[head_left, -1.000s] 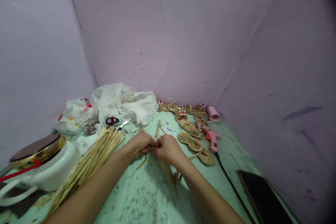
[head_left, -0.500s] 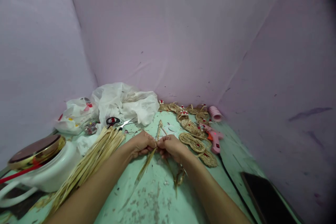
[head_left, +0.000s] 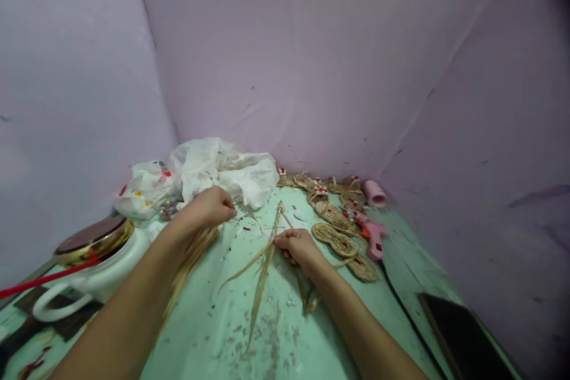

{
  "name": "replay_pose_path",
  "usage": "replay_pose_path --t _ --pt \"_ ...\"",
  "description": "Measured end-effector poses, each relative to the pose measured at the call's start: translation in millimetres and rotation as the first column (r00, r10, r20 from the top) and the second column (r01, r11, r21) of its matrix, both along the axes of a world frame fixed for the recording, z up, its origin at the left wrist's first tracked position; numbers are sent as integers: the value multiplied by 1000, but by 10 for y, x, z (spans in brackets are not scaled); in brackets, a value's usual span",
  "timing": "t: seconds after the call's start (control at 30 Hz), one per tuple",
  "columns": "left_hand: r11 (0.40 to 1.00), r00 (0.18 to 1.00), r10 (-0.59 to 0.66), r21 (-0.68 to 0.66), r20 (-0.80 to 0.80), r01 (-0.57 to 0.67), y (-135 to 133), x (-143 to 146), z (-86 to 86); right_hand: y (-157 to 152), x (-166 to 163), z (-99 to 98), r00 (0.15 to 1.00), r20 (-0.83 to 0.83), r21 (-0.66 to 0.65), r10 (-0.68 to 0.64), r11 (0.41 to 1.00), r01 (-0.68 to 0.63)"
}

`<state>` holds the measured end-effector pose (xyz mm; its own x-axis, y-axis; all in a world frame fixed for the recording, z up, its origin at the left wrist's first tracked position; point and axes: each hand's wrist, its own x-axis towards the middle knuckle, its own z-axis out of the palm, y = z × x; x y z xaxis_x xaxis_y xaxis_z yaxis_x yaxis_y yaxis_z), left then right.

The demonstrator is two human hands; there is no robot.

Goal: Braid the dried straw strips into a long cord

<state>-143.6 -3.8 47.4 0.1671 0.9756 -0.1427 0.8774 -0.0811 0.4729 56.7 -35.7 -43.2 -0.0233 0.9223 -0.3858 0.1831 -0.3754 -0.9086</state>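
Left of the pink glue gun [head_left: 375,237], the right hand [head_left: 303,246] is bare, with slim fingers [head_left: 288,238] and a narrow, bare right wrist [head_left: 318,268]. The right forearm [head_left: 360,317], uncovered too, is smooth-sided and broadens evenly away from the wrist. Farther left of the glue gun, the left hand [head_left: 211,205] is likewise bare, with a rounded outline; the left forearm [head_left: 129,297] is uncovered and thickest at its lower visible end. The fingernails are too small to make out.
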Motion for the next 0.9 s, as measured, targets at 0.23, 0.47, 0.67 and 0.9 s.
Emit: replay_pose_path --t 0.23,0.47,0.67,0.9 --pt "998 941 6 -50 -338 -24 -17 -249 62 2 8 -18 999 8 18 35 999 -35" --pt "984 854 161 20 -494 -174 79 -131 -143 2 16 -7 999 16 14 51 999 -52" --pt "975 882 205 7 -424 -224 93 -175 -181 2 19 -19 998 18 26 57 998 -58" --pt "978 882 183 -10 -434 -208 140 -188 -240 17 32 -47 998 9 28 69 997 -69"
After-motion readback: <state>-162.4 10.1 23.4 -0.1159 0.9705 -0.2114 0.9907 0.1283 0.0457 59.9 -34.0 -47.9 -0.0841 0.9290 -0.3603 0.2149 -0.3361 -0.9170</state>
